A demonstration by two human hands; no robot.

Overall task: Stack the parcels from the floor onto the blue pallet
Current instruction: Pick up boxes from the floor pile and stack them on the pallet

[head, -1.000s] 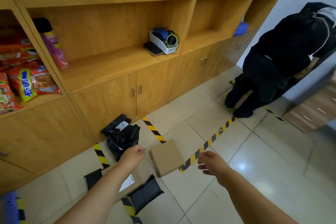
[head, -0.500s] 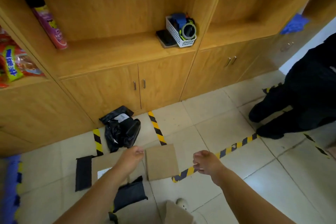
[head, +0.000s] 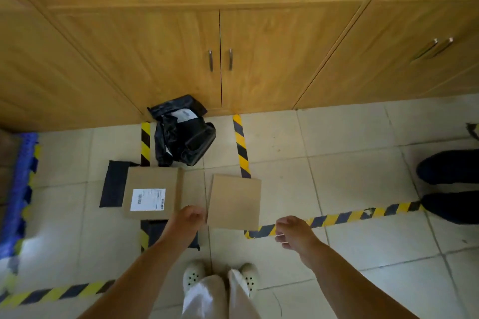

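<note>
Looking down from your head camera, you see the blue pallet [head: 18, 189] at the far left edge, only partly in frame. Right of it a flat black mailer [head: 114, 184] lies on the floor tiles [head: 363, 181], half under a labelled box [head: 153, 193]. Behind these, against the cabinet [head: 220, 59], sits a crumpled black bag [head: 184, 134] between two strips of striped tape [head: 241, 145]. Your left hand [head: 186, 217] hangs over the labelled box's near right corner, fingers curled, knuckles just beside the plain box [head: 234, 202]; whether it grips anything you cannot tell. The plain box lies flat by the tape corner. Your right hand [head: 293, 232] hovers near that box's right corner, fingers loosely curled and holding nothing. Your white shoes [head: 194, 276] show below. At far right stand another person's dark shoes [head: 451, 166].
</note>
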